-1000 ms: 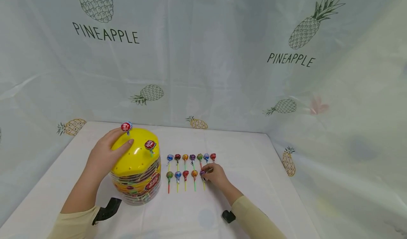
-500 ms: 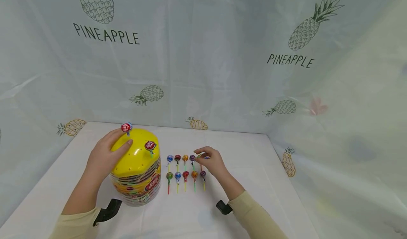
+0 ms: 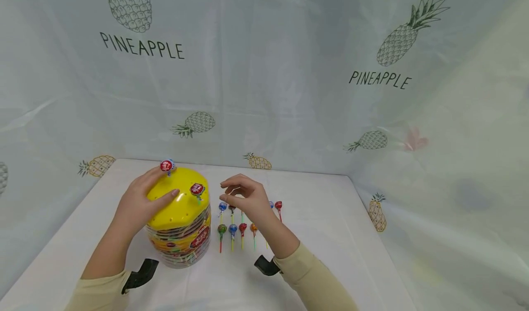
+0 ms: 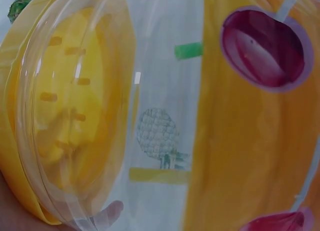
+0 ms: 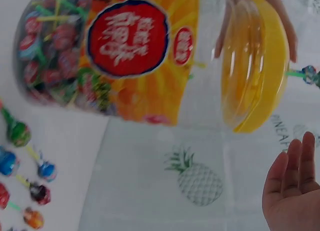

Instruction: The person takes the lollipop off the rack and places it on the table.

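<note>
A clear candy jar (image 3: 182,246) stands upright on the table, with lollipops packed inside. My left hand (image 3: 138,205) grips its yellow lid (image 3: 182,212), thumb across the top and other fingers reaching down the side, where a fingertip (image 4: 107,216) shows through the plastic. Two wrapped lollipops stick out of the lid: a blue-and-red one (image 3: 167,166) by my left fingers and a red one (image 3: 197,189) near the right edge. My right hand (image 3: 250,198) hovers just right of the lid, fingers loosely bent and holding nothing, over the back row of lollipops.
Two rows of lollipops lie on the white table (image 3: 322,219) right of the jar, including a green one (image 3: 222,229) and a red one (image 3: 278,205). My right forearm hides part of both rows. A pineapple-print curtain (image 3: 289,95) hangs behind.
My right hand has left the purple lollipop at the front row's right end, passed over the back row and come left beside the lid. The left hand stays on the lid.
</note>
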`<state>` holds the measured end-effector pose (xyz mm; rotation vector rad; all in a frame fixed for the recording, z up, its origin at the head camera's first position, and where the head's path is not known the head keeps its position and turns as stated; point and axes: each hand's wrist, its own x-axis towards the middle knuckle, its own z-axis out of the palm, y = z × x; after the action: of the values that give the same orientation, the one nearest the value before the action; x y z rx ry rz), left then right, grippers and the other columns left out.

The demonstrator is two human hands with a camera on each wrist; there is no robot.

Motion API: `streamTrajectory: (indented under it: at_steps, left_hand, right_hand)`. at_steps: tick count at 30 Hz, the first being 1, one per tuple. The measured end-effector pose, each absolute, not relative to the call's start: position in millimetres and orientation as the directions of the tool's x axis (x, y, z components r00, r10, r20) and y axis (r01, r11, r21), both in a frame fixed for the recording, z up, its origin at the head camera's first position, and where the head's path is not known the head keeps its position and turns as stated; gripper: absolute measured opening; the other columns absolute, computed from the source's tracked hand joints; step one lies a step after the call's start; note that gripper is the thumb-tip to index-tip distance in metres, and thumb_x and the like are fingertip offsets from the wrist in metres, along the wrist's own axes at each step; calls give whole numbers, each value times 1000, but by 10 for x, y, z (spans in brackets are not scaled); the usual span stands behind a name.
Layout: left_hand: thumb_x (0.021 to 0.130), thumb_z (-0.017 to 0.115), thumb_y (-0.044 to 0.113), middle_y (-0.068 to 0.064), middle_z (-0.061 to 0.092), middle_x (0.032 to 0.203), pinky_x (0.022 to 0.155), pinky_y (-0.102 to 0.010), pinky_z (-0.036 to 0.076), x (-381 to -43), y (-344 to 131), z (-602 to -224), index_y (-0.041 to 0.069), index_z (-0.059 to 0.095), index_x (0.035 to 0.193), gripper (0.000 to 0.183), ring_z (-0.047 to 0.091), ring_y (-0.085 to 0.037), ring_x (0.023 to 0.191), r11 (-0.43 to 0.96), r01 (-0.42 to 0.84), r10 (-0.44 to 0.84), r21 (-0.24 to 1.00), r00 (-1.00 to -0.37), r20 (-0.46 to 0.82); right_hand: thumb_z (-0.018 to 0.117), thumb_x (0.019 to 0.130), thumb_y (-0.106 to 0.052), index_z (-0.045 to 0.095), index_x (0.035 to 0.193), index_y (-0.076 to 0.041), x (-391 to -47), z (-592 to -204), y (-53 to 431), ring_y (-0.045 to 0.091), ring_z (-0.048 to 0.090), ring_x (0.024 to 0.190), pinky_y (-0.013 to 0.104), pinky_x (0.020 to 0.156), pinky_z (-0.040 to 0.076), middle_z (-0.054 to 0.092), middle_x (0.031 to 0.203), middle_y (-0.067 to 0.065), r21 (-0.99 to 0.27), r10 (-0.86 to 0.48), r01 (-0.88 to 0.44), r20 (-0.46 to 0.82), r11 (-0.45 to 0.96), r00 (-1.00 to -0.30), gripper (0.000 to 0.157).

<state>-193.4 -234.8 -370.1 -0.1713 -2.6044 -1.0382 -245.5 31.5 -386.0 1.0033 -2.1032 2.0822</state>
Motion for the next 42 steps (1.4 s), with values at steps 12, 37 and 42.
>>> streamTrajectory:
  at_steps: [12,37,42]
  left_hand:
    - [88,70,35,-20,33,151,93,-76,33,-1940,-2427,-3730,8,47,143,65,28,-51,131,697,300,90,651,-938,336]
    - [87,71,32,-22,34,149,93,-75,35,-1931,-2429,-3769,2,47,141,67,27,-49,132,688,262,36,677,-944,329]
    - [88,71,31,-21,36,149,93,-75,34,-1926,-2437,-3781,1,48,140,65,28,-49,132,678,283,40,678,-936,350]
  right_hand:
    - [70,86,5,66,113,5,-2377,-3664,7,23,60,108,42,98,49,64,118,14,-869,-504,-453,487,-198,-714,28]
    - [74,84,1,69,118,-4,-2304,-3606,177,21,65,96,32,82,57,61,113,4,-916,-416,-365,402,-169,-816,36]
    - [76,81,2,72,112,0,-2362,-3704,320,20,62,91,27,77,57,60,109,6,-929,-410,-346,367,-128,-835,31]
